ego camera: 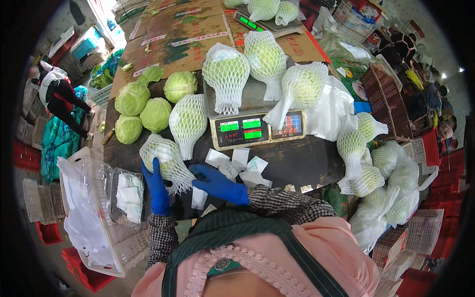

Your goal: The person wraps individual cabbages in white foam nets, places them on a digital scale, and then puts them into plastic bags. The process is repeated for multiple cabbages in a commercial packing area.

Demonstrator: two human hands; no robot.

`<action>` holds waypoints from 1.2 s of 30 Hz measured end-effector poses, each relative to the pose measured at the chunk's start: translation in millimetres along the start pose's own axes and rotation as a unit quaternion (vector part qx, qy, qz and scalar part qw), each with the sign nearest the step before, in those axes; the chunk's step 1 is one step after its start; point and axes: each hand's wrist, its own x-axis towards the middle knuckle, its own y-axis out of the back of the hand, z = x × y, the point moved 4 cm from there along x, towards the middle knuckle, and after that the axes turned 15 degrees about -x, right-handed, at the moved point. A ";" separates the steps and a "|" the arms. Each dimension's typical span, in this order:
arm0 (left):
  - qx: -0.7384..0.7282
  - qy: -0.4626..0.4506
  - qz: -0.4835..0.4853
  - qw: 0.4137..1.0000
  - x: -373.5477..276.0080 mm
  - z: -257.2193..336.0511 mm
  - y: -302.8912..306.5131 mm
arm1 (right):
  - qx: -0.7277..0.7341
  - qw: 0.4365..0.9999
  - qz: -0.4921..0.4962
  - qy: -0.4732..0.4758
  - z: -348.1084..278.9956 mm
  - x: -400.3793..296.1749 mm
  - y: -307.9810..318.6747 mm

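Note:
My left hand [157, 187], in a blue glove, holds a cabbage in a white foam net [163, 159] from its left side, near the table's front edge. My right hand [219, 182], gloved too, reaches to the loose end of that net; whether its fingers grip it is hard to tell. Just behind lies another netted cabbage [188, 122]. Several bare cabbages [156, 114] sit at the left. A digital scale [256, 130] with lit green displays carries netted cabbages [226, 74]. White paper slips [240, 159] lie scattered in front of it.
At the left are a clear plastic tray of slips [128, 196] and a white plastic crate [122, 245] with foam nets. More netted cabbages [350, 148] and filled plastic bags [378, 208] stand right. A second scale [271, 26] is behind. A person [61, 92] stands far left.

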 end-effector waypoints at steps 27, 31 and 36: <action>0.222 -0.034 -0.307 0.925 -97.6 2.5 -84.2 | 0.047 0.981 0.037 -0.186 -9.3 -47.3 76.4; 0.112 -0.029 -0.183 0.976 -25.6 30.8 -100.3 | 0.163 0.962 0.071 -0.209 18.2 14.8 74.3; 0.368 -0.289 -0.214 0.858 64.0 23.2 -138.3 | 0.113 0.966 0.146 -0.178 2.4 73.4 49.7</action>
